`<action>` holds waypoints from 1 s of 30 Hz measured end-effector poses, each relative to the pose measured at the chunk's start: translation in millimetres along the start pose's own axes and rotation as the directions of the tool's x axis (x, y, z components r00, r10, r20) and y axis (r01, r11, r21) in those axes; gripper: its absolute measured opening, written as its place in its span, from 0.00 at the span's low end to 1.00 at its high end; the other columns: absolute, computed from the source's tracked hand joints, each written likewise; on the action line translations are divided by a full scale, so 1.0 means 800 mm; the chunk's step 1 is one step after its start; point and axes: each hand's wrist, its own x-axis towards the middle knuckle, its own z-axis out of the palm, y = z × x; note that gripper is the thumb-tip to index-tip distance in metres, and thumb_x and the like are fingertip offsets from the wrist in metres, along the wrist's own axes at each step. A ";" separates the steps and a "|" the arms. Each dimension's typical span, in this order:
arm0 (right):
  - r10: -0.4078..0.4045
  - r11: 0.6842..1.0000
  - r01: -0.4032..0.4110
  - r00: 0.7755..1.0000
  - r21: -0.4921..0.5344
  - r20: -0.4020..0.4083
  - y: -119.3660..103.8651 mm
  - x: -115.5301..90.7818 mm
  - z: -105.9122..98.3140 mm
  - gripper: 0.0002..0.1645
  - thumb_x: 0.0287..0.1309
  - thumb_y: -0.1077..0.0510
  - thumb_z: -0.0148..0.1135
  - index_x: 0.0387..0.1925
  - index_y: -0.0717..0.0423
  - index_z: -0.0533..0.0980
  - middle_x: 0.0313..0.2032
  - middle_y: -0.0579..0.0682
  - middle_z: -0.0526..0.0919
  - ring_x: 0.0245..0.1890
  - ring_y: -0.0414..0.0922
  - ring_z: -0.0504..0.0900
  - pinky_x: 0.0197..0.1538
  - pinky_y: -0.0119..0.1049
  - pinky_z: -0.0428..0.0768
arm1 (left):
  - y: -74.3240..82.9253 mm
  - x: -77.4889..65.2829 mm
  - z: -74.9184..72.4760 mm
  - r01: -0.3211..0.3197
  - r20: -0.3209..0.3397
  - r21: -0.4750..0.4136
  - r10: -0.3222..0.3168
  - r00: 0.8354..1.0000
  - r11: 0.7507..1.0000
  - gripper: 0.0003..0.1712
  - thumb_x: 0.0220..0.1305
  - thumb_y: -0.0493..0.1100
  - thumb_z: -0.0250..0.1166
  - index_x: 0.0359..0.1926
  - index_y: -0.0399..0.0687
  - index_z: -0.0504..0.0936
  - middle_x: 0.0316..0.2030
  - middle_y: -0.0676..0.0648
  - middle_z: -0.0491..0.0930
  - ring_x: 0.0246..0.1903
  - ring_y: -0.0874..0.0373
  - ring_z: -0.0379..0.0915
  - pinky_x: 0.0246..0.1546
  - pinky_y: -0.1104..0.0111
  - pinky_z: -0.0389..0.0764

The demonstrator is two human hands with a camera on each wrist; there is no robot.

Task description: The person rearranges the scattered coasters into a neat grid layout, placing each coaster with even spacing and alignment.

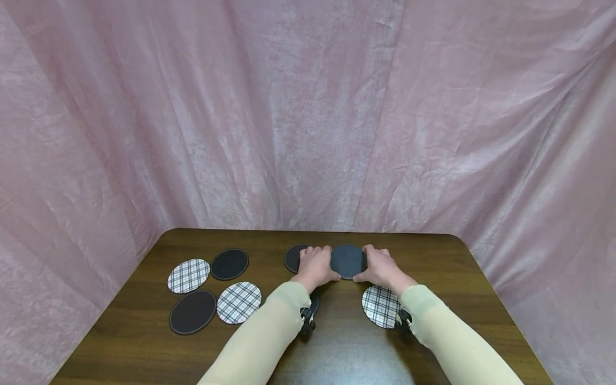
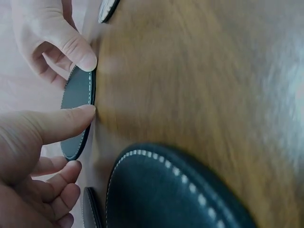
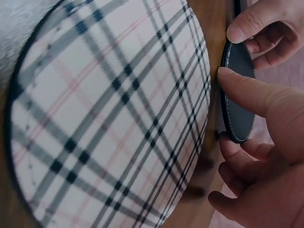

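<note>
Toward the back of the table, both hands hold one round black coaster [image 1: 347,262] with pale stitching round its edge. My left hand [image 1: 315,267] pinches its left side, thumb on the near rim and fingers at the far edge. Opposite it, my right hand [image 1: 382,267] grips the right side the same way, as the right wrist view shows with the thumb laid over the stitched face [image 3: 240,102]. A second black coaster [image 1: 293,258] lies partly hidden behind the left hand. Under the left wrist is another black coaster [image 2: 161,190], and near the right wrist lies a plaid coaster [image 1: 377,307].
On the left of the wooden table [image 1: 409,243] lie a plaid coaster [image 1: 189,276] and a black one [image 1: 230,264], with another black coaster [image 1: 192,312] and plaid coaster [image 1: 239,302] nearer. A pink curtain [image 1: 308,117] hangs behind the table and along its sides.
</note>
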 end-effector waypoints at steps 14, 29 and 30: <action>-0.035 0.999 0.035 0.999 0.020 -0.018 0.017 -0.023 -0.028 0.55 0.52 0.50 0.90 0.71 0.73 0.70 0.60 0.68 0.83 0.64 0.69 0.73 0.62 0.64 0.78 | 0.018 0.001 0.000 -0.056 -0.038 -0.123 0.051 0.998 0.991 0.42 0.59 0.54 0.87 0.69 0.44 0.82 0.59 0.41 0.86 0.59 0.39 0.78 0.66 0.46 0.72; -0.043 0.996 0.043 0.999 0.074 0.003 0.055 -0.033 -0.038 0.57 0.51 0.55 0.91 0.73 0.75 0.68 0.48 0.60 0.87 0.68 0.70 0.69 0.67 0.67 0.72 | 0.046 -0.001 0.015 -0.064 0.007 -0.195 0.067 0.998 0.979 0.33 0.68 0.48 0.81 0.69 0.43 0.83 0.49 0.47 0.88 0.56 0.43 0.79 0.63 0.51 0.75; -0.043 0.996 0.043 0.999 0.078 0.004 0.058 -0.034 -0.038 0.57 0.51 0.55 0.91 0.73 0.75 0.68 0.48 0.60 0.87 0.67 0.70 0.69 0.67 0.68 0.72 | 0.049 -0.001 0.016 -0.060 0.009 -0.193 0.063 0.998 0.979 0.33 0.68 0.48 0.81 0.69 0.43 0.83 0.49 0.47 0.87 0.56 0.43 0.79 0.62 0.51 0.76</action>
